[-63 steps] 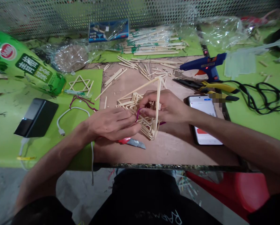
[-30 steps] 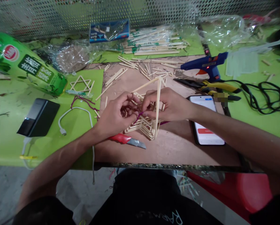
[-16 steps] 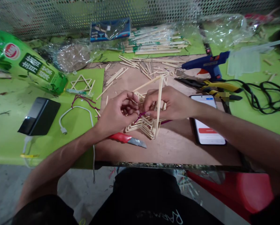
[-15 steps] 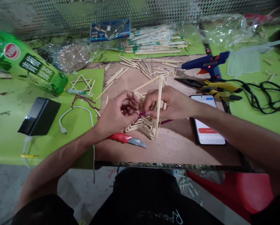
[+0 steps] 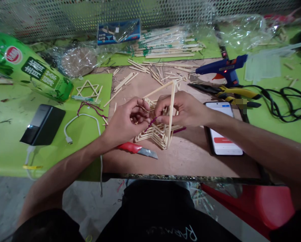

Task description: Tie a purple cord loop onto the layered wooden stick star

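A star-shaped frame of stacked wooden sticks stands on the brown board, with two long sticks rising to a peak above it. My left hand and my right hand meet over the frame. Both pinch a thin purple wire between fingertips, the wire running down into the sticks. A red-handled utility knife lies just below my left wrist.
A phone with a lit screen lies right of the frame. A blue glue gun, yellow pliers and black cable sit far right. Loose sticks lie behind. A power bank, white cable, stick star and green bag are left.
My left hand rose from lying flat by the knife to a pinch at the wire beside my right hand. Since half a second ago the hands have barely shifted.
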Demonstrator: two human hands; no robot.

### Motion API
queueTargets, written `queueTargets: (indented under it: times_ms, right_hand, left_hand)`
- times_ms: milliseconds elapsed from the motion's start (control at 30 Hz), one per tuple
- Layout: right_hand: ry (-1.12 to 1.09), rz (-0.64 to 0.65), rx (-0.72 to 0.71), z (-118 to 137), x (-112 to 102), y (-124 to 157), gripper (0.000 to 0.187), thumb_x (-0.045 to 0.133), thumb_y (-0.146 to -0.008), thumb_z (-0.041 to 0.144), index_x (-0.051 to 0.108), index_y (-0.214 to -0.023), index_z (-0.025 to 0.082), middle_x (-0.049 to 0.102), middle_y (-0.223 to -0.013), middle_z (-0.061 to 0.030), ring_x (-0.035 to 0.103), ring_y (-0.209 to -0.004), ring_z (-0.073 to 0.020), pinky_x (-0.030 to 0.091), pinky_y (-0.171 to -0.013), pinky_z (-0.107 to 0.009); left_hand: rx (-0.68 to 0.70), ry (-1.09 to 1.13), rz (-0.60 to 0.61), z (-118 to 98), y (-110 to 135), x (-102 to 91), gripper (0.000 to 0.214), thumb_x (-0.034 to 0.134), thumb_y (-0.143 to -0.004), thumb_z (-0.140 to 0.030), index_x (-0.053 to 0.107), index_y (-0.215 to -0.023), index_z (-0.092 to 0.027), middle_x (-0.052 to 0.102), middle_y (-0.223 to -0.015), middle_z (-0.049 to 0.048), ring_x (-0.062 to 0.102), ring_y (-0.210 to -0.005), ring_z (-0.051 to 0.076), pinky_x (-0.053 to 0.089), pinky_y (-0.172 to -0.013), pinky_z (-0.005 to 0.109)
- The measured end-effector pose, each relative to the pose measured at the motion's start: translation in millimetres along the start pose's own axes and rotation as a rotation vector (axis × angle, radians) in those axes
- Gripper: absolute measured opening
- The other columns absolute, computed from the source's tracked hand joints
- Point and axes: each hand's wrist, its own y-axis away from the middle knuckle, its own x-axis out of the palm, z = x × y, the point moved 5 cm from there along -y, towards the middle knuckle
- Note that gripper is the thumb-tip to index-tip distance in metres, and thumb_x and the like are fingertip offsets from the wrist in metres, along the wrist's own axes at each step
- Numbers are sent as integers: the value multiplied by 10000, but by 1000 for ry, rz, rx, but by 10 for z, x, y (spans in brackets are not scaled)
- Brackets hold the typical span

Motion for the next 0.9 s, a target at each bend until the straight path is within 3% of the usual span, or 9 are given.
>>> queueTargets:
  times_ms: [433,600,733,900]
  right_hand:
    - [7,-59,35,30,-9,0,80,701,-831,268,700,-827,188,715,-808,3,634,-712,-120,488,-685,-255]
    - [-7,-71,58,22,-3,6,99,698,-845,298,698,-856,200,701,-791,22,609,-679,-108,478,-665,-253]
    - [-20,-82,46,27,-8,16,95,709,-842,290,697,-870,201,709,-814,25,628,-717,-112,481,-698,-250]
    - [-6,-87,31,42,-16,18,80,704,-849,277,696,-874,201,713,-809,23,634,-710,-110,482,-679,-241]
  left_hand:
    - [42,-20,40,-49,3,-21,330,634,-772,-68,567,-1073,-186,688,-906,9,680,-800,107,551,-679,192]
    - [71,-73,75,-62,5,-13,404,714,-736,-95,571,-1098,-205,695,-858,-16,662,-698,89,549,-635,182]
    - [98,-177,6,-83,28,-40,420,716,-721,-74,582,-1091,-220,721,-882,-19,702,-745,111,543,-613,172]
    - [210,-356,-44,-153,54,-92,370,688,-769,-86,586,-1099,-218,732,-956,-12,729,-824,130,565,-699,202]
